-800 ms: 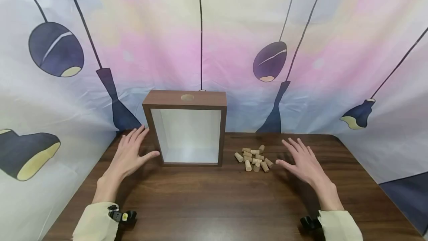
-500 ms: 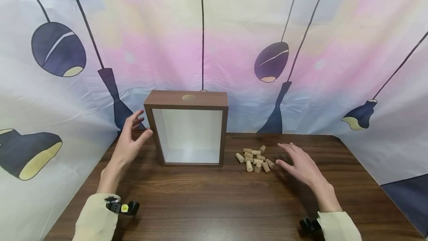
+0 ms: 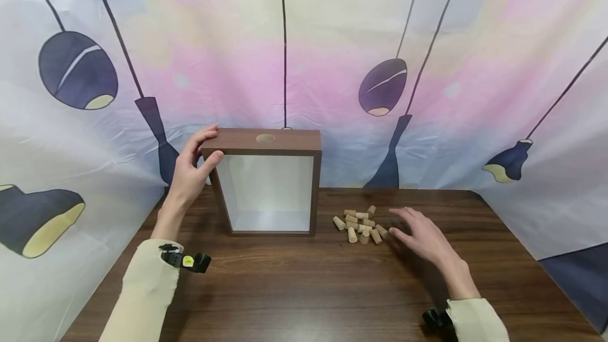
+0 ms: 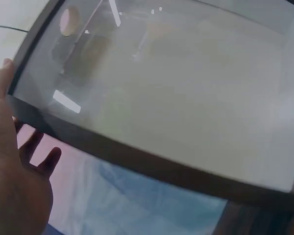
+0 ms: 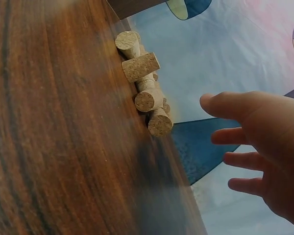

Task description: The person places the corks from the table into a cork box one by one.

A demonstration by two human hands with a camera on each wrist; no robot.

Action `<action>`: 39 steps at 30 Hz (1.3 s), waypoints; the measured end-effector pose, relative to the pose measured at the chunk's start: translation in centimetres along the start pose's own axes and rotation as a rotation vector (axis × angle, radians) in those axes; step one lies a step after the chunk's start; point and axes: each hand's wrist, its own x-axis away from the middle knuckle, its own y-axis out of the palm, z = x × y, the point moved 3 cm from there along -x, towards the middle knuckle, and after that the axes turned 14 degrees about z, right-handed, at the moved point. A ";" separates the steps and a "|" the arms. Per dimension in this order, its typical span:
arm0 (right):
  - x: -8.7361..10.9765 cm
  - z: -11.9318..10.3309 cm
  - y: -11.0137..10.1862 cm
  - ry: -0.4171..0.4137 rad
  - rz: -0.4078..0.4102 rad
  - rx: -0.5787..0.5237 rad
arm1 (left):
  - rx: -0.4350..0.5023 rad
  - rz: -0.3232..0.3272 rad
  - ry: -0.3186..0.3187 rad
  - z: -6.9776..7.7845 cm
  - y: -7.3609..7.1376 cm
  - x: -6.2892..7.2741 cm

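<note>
A brown wooden shadow box (image 3: pixel 315 194) with a clear front, white inside and a round hole in its top stands upright on the table. My left hand (image 3: pixel 187 173) grips its upper left corner, thumb at the front edge and fingers round the side and top. In the left wrist view, the box frame (image 4: pixel 137 152) runs past the thumb, and the other fingers show beyond it. To the right of the box lies a small pile of corks (image 3: pixel 364 228). My right hand (image 3: pixel 425 236) hovers just right of these corks (image 5: pixel 147 100), fingers loosely extended, holding nothing.
The dark wood table (image 3: pixel 285 289) reaches back to a fabric backdrop (image 3: pixel 332 67) printed with hanging lamps, close behind the box. Each wrist wears a black strap with a camera, such as the left wrist camera (image 3: pixel 201 263).
My left hand has risen from beside the box to its upper left corner and taken hold there. My right hand has shifted slightly left, nearer the corks. Box and corks stay put.
</note>
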 end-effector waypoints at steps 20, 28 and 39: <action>-0.9 -2.2 2.5 -0.148 -0.039 -0.091 | 0.325 0.248 0.246 -5.6 2.3 -0.1; -1.3 -3.4 3.7 -0.311 0.012 -0.068 | 0.315 0.260 0.231 -3.1 2.9 0.5; -1.1 -3.6 4.2 -0.351 0.060 -0.045 | 0.272 0.269 0.251 -5.9 3.4 -0.1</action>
